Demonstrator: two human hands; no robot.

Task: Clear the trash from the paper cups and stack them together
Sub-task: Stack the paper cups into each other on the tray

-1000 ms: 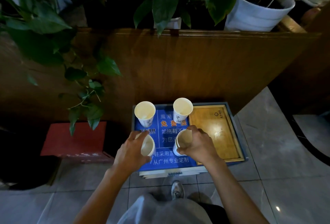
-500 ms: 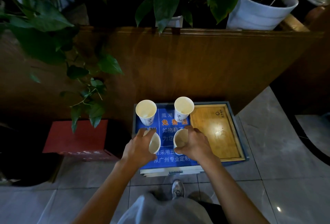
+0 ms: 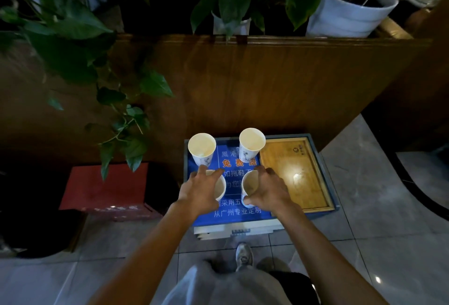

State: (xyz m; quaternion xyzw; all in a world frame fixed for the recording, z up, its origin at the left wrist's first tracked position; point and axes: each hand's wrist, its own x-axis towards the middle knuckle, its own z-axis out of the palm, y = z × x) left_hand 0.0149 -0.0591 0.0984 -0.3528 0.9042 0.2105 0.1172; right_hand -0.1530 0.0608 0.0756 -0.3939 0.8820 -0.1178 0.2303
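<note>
Several white paper cups stand on a blue printed board (image 3: 233,213) on a low stand. My left hand (image 3: 199,193) is wrapped around the near left cup (image 3: 220,186), covering most of it. My right hand (image 3: 268,189) grips the near right cup (image 3: 249,182), whose open mouth tilts toward the left. Two more cups stand upright behind: the far left cup (image 3: 202,148) with a small bit of something pale inside, and the far right cup (image 3: 251,143). I cannot tell what lies inside the two held cups.
A wooden tray (image 3: 294,173) fills the stand's right half. A wooden partition (image 3: 267,81) topped with potted plants rises just behind. A red box (image 3: 107,189) sits on the floor to the left, under hanging leaves. My shoe (image 3: 244,253) is on the tiled floor.
Both hands have shifted slightly farther onto the board with the two near cups still in them; the cups now sit a little more upright and closer to the far pair.
</note>
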